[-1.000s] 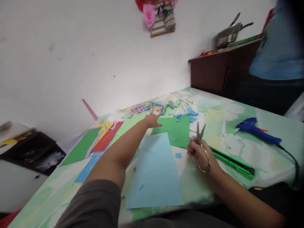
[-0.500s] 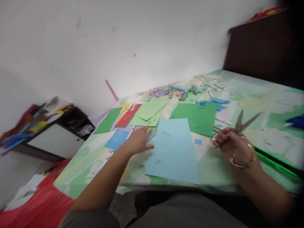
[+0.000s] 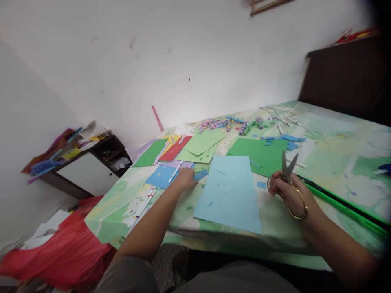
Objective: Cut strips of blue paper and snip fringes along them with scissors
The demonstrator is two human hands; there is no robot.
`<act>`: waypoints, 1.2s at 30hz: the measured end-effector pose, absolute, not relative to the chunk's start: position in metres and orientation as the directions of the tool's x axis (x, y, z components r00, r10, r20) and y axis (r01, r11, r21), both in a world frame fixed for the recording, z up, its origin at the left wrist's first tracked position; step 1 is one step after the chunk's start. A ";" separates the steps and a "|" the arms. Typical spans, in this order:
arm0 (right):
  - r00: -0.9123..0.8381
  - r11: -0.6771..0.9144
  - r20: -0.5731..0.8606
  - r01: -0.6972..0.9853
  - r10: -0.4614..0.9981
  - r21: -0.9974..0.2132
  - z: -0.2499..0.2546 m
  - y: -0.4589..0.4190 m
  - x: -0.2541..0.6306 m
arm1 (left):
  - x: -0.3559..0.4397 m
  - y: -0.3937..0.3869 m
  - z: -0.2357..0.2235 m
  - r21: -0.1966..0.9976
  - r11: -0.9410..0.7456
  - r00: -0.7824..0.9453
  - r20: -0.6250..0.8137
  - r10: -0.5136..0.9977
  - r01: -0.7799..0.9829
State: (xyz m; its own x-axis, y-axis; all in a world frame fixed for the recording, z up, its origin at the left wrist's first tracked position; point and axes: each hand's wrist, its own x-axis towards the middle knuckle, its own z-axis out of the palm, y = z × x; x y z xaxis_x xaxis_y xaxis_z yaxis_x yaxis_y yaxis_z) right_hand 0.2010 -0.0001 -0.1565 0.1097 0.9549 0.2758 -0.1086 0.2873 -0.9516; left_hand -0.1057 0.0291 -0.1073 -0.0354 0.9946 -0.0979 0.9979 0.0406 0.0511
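My left hand (image 3: 187,179) is closed at the near end of a small blue paper strip (image 3: 200,175), pinching it just above the tabletop; the fingertips are partly hidden. A blue paper sheet (image 3: 160,176) lies to the left of that hand, with a white pen (image 3: 175,171) across its edge. Scissors (image 3: 288,167) are gripped in my right hand (image 3: 285,187), their blades pointing up and slightly parted. Between the hands lies a light blue sheet (image 3: 229,195) with small scraps on it. A small blue square (image 3: 261,185) rests near my right hand.
Green sheets (image 3: 259,152), light green sheets (image 3: 203,144) and a red sheet (image 3: 175,149) cover the table's (image 3: 342,162) middle. Curled paper pieces (image 3: 244,127) lie farther back. A long green-and-black object (image 3: 345,205) lies at right. A low cabinet (image 3: 88,173) stands left.
My left hand has come down and closed on the blue strip. The scissors' blades have drawn closer together in my right hand. The whole view has shifted slightly.
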 end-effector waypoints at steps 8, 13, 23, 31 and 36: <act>-0.139 0.329 0.299 0.472 0.944 -0.818 -0.142 0.007 0.194 | -0.081 0.025 -0.098 0.587 0.074 -0.128 0.051 0.990 0.806; -0.238 0.373 0.287 0.606 0.928 -0.703 -0.108 0.027 0.172 | -0.032 0.028 -0.099 0.909 -0.045 0.036 0.033 0.999 0.414; -0.381 0.446 0.248 0.631 0.891 -0.634 -0.124 0.057 0.169 | -0.019 0.034 -0.118 0.999 -0.014 0.237 0.023 0.971 -0.039; -0.526 0.520 0.209 0.558 0.825 -0.647 -0.130 0.053 0.165 | -0.015 0.029 -0.121 0.996 0.054 0.297 -0.028 0.954 -0.078; -0.549 0.533 0.201 0.553 0.811 -0.640 -0.130 0.051 0.166 | -0.014 0.024 -0.119 0.997 0.054 0.337 -0.032 0.941 -0.058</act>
